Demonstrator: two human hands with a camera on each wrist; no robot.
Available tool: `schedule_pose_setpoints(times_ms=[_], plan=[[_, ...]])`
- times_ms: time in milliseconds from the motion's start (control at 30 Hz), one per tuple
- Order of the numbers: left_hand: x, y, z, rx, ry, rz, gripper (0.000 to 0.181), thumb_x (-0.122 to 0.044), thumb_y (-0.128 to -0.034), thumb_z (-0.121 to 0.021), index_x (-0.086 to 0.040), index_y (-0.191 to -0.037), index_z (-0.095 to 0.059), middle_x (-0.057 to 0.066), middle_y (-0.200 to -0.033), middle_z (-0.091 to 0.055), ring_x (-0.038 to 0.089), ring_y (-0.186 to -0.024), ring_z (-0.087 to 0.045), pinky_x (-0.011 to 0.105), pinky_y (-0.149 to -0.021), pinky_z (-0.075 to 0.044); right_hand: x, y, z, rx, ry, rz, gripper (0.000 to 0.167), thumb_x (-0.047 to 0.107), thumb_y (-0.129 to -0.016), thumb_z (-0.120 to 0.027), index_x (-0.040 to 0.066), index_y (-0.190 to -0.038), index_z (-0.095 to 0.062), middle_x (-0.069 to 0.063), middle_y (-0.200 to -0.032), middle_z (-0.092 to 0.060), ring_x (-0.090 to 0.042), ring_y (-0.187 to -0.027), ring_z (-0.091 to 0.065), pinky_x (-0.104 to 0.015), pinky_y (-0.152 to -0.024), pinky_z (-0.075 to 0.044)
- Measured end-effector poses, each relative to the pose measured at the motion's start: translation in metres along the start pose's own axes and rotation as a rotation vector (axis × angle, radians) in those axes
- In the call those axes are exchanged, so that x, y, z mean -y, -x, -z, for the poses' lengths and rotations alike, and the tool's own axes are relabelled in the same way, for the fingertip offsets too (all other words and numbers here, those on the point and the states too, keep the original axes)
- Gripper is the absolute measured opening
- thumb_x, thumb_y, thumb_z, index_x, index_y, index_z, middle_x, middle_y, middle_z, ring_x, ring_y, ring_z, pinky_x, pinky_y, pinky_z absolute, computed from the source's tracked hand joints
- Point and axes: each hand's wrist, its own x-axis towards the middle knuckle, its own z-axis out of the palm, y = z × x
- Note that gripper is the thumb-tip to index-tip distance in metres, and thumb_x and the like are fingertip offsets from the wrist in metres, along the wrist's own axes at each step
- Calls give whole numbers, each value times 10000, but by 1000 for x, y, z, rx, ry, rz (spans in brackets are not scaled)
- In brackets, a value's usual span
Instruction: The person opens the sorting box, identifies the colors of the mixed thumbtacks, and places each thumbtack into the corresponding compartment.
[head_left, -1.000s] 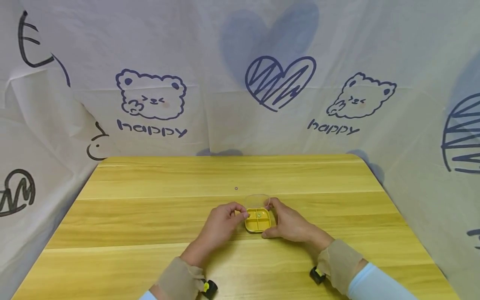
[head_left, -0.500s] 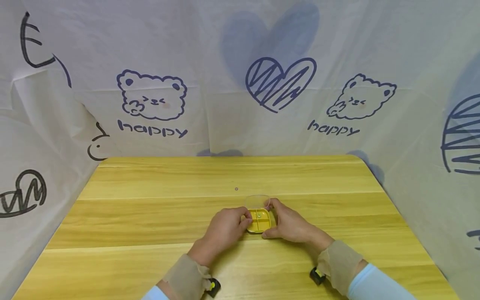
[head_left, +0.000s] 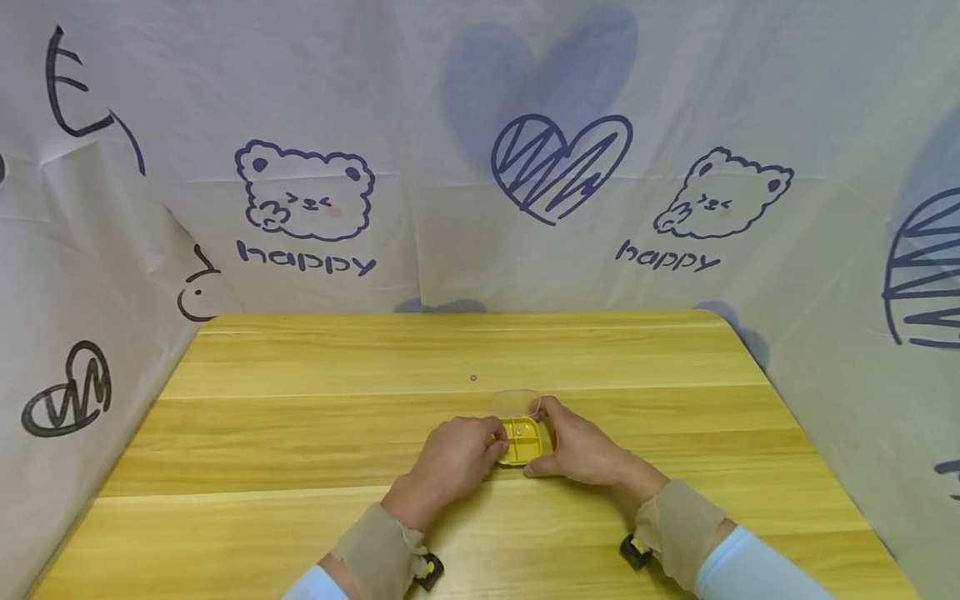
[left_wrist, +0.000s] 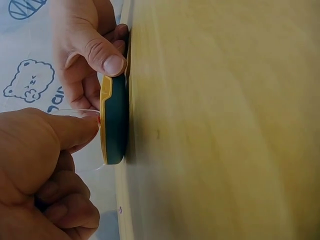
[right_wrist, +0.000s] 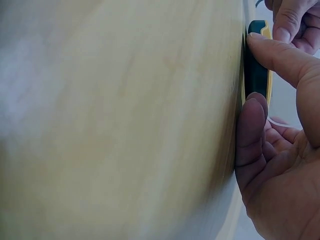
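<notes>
A small pill box with a yellow divided inside and dark green shell stands opened on the table. Its clear lid is raised at the far side. My right hand grips the box from the right, thumb at the near edge and fingers around the far side. The left hand reaches over the left compartments, thumb and forefinger pinched together there. A tiny reddish piece shows at those fingertips in the left wrist view, mostly hidden. One small pale bead-like piece lies in the far right compartment.
Beyond the box, a tiny ring-like piece lies on the wooden table. White cloth with drawn bears and hearts hangs behind the table and at its sides. Both wrists wear bands with small black devices.
My left hand has moved slightly right and toward me, its fingertips now covering more of the left compartments. The right hand and the box have stayed in place.
</notes>
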Motion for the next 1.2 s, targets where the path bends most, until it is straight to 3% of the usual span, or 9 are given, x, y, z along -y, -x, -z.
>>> schedule_pose_setpoints(times_ms=[767,1033,1200], plan=[[-3,-2,1,27,-63,0,113,-258,-1022,-708,-176,-955,-748,-46,-831,-725,53,-663,-550,283,-610,-492,1,0,2,-6,22,4,772,371,-793,-942,145,-1364,-474,-121,-1366,-611,-218,-1076,-590,-449,-962,-492],[-2,-1,-1,20,-56,3,78,-224,-1005,-726,-161,-963,-744,-26,-848,-736,64,-672,-569,291,-612,-501,-1,-1,1,-12,27,12,788,365,-784,-947,138,-1371,-474,-101,-1325,-629,-211,-1035,-586,-437,-937,-495],[1,0,-2,15,-26,0,79,-224,-1005,-720,-170,-949,-732,-50,-821,-718,53,-645,-539,270,-599,-478,-2,-1,0,-18,27,2,830,369,-780,-947,129,-1412,-465,-91,-1337,-630,-226,-1111,-595,-473,-985,-497]])
